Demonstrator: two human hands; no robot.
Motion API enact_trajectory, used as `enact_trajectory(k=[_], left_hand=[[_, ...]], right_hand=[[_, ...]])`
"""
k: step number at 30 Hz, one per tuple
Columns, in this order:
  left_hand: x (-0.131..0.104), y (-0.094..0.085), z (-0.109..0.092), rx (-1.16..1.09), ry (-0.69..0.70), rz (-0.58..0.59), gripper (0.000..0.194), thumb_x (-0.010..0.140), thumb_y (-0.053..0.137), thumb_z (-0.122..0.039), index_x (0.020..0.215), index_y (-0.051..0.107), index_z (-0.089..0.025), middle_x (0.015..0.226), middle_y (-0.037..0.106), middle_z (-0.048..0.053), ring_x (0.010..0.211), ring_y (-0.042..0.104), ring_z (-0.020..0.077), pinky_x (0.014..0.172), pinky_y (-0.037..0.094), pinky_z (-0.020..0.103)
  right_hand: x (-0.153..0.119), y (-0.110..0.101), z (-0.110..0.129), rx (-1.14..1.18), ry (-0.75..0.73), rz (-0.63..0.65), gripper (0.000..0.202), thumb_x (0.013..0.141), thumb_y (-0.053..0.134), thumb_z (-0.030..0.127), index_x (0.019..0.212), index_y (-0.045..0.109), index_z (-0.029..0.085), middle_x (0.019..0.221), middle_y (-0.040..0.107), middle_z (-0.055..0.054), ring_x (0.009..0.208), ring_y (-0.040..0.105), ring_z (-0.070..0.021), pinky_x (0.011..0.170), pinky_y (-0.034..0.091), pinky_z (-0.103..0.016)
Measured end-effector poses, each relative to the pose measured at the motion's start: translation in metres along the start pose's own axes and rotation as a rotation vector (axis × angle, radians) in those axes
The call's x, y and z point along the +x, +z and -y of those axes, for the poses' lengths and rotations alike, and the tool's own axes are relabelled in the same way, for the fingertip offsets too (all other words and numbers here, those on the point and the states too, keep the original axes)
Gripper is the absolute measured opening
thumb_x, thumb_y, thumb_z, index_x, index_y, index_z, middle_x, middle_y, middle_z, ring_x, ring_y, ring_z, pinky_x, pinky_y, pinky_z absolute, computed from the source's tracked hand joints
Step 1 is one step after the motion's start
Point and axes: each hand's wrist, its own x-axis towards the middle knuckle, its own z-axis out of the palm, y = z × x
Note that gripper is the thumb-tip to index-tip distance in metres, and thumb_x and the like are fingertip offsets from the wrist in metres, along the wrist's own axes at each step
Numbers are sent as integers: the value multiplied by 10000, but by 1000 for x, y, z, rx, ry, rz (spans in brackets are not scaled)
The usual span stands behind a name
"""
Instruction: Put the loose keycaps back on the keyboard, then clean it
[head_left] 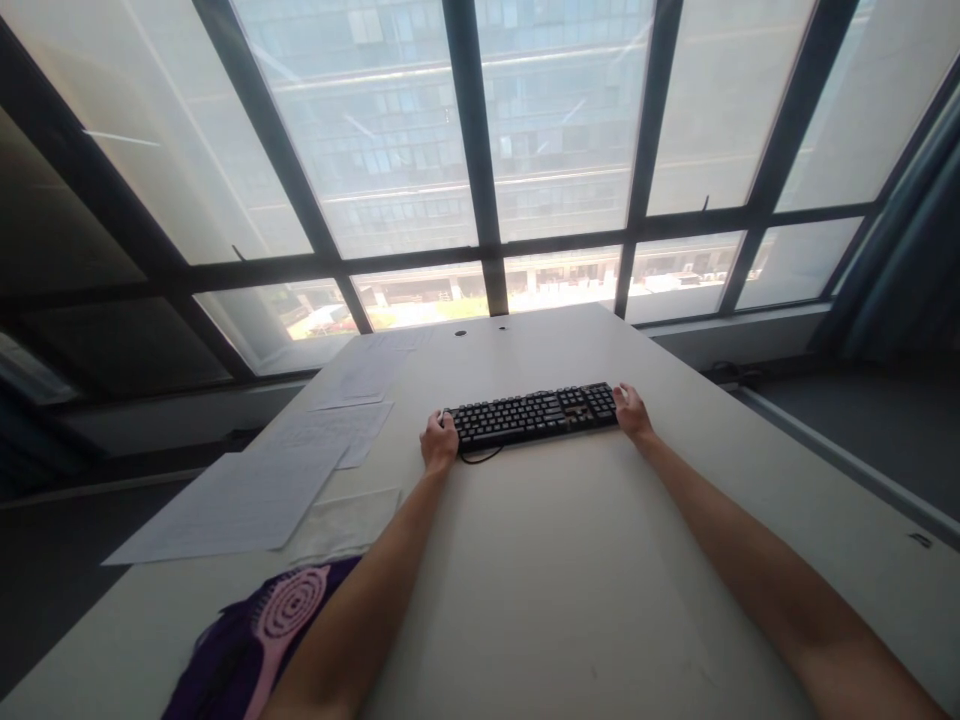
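A black computer keyboard with light-marked keys is held between my two hands over the white table. My left hand grips its left end, fingers wrapped round the edge. At the opposite end, my right hand is closed on the right edge near the number pad. A short loop of black cable hangs below the keyboard's left part. Whether the keyboard rests on the table or is slightly raised, I cannot tell.
Printed paper sheets lie along the table's left side. Nearer me are a clear plastic sleeve, a purple cloth item and a pink hairbrush. Large windows stand beyond the white table; a blue curtain hangs at right.
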Motion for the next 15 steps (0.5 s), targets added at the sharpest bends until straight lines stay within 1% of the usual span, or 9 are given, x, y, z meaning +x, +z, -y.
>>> enact_trajectory(k=[6, 11, 15], left_hand=[[8, 4, 1, -81, 12, -27, 463, 977, 459, -398, 1319, 613, -127, 1338, 638, 218, 1323, 537, 362, 1108, 384, 469], [6, 3, 3, -197, 25, -61, 444, 969, 483, -390, 1308, 611, -134, 1331, 645, 200, 1325, 541, 330, 1130, 375, 439], [3, -3, -3, -320, 47, -98, 446, 983, 452, -378, 1319, 597, -123, 1351, 633, 188, 1311, 557, 303, 1133, 387, 416]], right_hand=[[6, 4, 2, 40, -26, 31, 760, 869, 514, 704, 1354, 577, 122, 1294, 659, -221, 1206, 615, -362, 1086, 429, -534], [1, -2, 5, 76, -61, 32, 811, 839, 526, 754, 1342, 587, 121, 1268, 669, -226, 1182, 628, -365, 1071, 449, -534], [-5, -6, 9, 100, -108, 4, 886, 818, 509, 795, 1349, 579, 88, 1246, 667, -249, 1199, 610, -376, 1068, 448, -531]])
